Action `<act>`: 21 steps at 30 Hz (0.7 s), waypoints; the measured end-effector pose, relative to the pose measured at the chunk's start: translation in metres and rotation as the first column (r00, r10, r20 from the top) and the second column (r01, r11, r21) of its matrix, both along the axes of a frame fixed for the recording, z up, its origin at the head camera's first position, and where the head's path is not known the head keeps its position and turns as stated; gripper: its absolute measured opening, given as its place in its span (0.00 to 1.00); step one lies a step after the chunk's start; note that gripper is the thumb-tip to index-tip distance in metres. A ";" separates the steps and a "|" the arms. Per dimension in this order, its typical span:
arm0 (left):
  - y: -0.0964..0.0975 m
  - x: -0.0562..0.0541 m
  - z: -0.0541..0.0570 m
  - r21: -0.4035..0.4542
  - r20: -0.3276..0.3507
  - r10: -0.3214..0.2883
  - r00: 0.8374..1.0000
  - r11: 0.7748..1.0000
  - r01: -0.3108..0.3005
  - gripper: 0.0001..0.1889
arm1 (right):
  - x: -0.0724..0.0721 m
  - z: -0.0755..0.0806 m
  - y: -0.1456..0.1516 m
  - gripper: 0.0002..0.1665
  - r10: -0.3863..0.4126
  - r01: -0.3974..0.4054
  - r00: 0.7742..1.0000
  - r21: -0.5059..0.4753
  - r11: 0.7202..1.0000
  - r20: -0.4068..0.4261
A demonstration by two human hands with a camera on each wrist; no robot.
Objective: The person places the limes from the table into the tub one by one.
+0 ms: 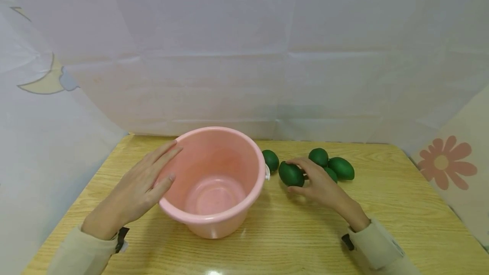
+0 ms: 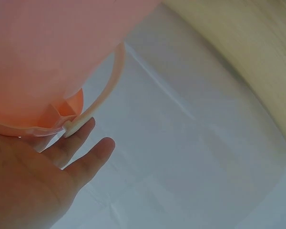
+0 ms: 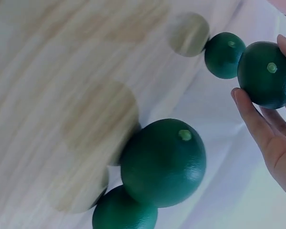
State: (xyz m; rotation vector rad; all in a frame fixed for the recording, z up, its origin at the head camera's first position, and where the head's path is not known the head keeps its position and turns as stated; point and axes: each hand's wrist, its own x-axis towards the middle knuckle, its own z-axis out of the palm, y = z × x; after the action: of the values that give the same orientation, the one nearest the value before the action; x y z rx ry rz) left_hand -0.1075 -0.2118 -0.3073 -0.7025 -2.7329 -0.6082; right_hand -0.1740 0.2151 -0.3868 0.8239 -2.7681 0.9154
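Observation:
A pink plastic bucket (image 1: 214, 219) stands upright on the wooden table, its inside bare. My left hand (image 1: 139, 186) rests at the bucket's left rim with fingers extended; the left wrist view shows fingertips by the white handle (image 2: 107, 90). To the right of the bucket, my right hand (image 1: 321, 185) grips a dark green mango (image 1: 291, 175) between thumb and fingers. In the right wrist view this mango (image 3: 263, 76) shows a pale stem spot. Another green mango (image 1: 270, 161) lies between it and the bucket, partly hidden by the rim.
Behind my right hand, green mangoes lie in a cluster: one at the back (image 1: 318, 157), one at the right (image 1: 341, 168), and one partly covered (image 1: 331, 175) by the hand. A pale cloth (image 1: 214, 88) hangs along the table's back edge. Wooden tabletop (image 1: 298, 237) extends in front.

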 end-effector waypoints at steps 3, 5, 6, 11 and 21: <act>0.000 0.000 0.000 -0.003 -0.005 -0.002 1.000 1.000 0.002 0.31 | 0.002 0.004 -0.001 0.40 0.001 -0.002 1.000 -0.025 1.000 -0.014; 0.001 -0.001 0.000 -0.006 -0.007 -0.002 1.000 1.000 0.002 0.31 | 0.004 0.008 -0.002 0.40 -0.001 0.000 1.000 -0.041 0.999 -0.017; 0.001 -0.001 0.000 -0.007 -0.006 -0.001 1.000 1.000 0.001 0.31 | 0.005 0.010 -0.002 0.40 -0.003 0.002 1.000 -0.048 0.999 -0.018; 0.001 0.000 -0.001 -0.011 -0.008 0.002 1.000 1.000 -0.002 0.31 | 0.013 0.020 -0.004 0.40 -0.004 0.000 0.999 -0.091 0.996 -0.046; 0.001 -0.001 -0.002 0.009 -0.014 0.007 1.000 1.000 -0.007 0.30 | 0.027 0.040 -0.013 0.43 -0.012 -0.019 0.986 -0.182 0.983 -0.169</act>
State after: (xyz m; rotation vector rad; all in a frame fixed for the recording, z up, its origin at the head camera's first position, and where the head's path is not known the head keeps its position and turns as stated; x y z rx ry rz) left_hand -0.1086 -0.2112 -0.3097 -0.6918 -2.7170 -0.6114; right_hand -0.1474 0.2020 -0.3469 0.8338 -2.4950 1.0309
